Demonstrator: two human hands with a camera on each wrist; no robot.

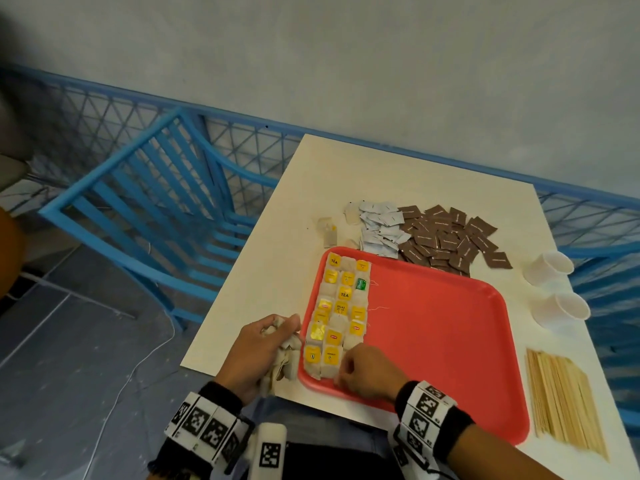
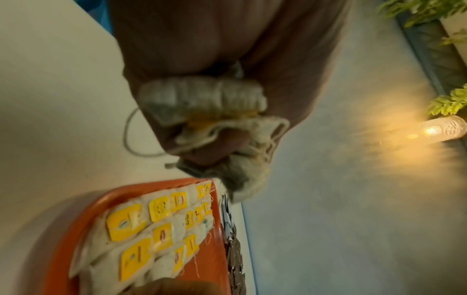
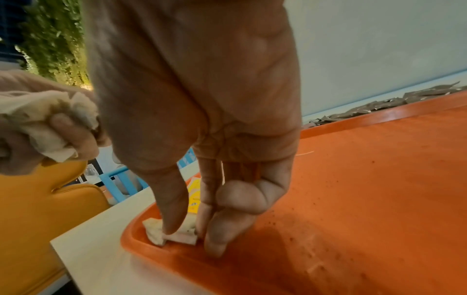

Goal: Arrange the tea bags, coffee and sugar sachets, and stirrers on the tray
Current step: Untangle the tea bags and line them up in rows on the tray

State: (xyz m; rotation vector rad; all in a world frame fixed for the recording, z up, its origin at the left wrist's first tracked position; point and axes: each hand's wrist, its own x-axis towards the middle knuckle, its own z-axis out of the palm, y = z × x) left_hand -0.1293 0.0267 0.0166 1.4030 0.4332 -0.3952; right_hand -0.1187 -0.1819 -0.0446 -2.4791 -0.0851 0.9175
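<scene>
Head view
Now, tray: the red tray [image 1: 450, 323] lies on the white table [image 1: 277, 237]; tea bags [image 1: 341, 306] fill its left side in 3 columns.
Writing: yellow tags read "TEA"; 1 reads "RELAX"; 1 tag is green.
Left hand: my left hand [image 1: 263, 344] is curled round a bunch of loose tea bags [image 1: 285, 362], just left of the tray.
Right hand: my right hand [image 1: 367, 372] is at the near end of the columns.
Beyond tray: white sachets [image 1: 379, 230], brown sachets [image 1: 446, 237].
Right of tray: 2 cups [image 1: 550, 268], wooden stirrers [image 1: 561, 400].

Left wrist view
Grip: fingers [image 2: 227, 147] clamped on the bunch.

Right wrist view
Grip: thumb [image 3: 171, 203] and fingertips pinch 1 tea bag [image 3: 174, 233] against the tray's near corner.
</scene>
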